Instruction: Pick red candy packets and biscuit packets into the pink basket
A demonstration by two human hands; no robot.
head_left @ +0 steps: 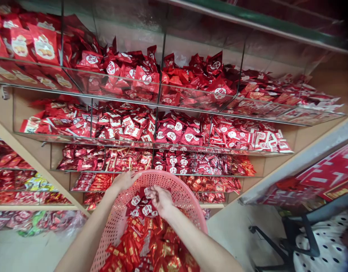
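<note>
A pink perforated plastic basket (200,211) stands before me, with red and gold candy packets (134,234) filling its near part. My left hand (125,181) is closed on its far left rim, the fingertips partly hidden. Inside the basket, my right hand (162,202) pinches a small dark red packet (147,192) with a white label. Several matching dark red packets (142,208) lie beneath and beside that hand, on top of the red and gold ones.
Glass-fronted shelves (159,105) full of red candy packets rise beyond the basket. More shelves (9,170) are at the left, with bagged packets (49,223) on the floor below. A black-armed chair (307,238) holding a white dotted cloth (327,241) stands at the right.
</note>
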